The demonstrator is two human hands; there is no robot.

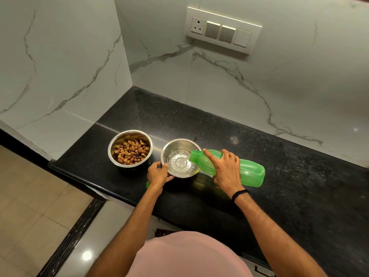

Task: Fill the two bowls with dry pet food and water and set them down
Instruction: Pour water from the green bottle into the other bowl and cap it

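Note:
Two steel bowls stand side by side on the black granite counter (259, 156). The left bowl (113, 145) holds brown dry pet food (131, 150). The right bowl (179, 143) has water (179, 161) splashing into it. My right hand (225, 168) grips a green plastic bottle (249, 172) tipped on its side, its open mouth over the right bowl's rim, and water runs out. My left hand (157, 173) holds that bowl's near left rim. A bit of green, perhaps the bottle's cap (147, 184), peeks out under my left wrist.
Marble-patterned walls meet in a corner behind the counter. A switch panel with a socket (221, 30) sits on the back wall. The counter's left end drops to a tiled floor (26, 196). Counter surface stretches to the right of the bottle.

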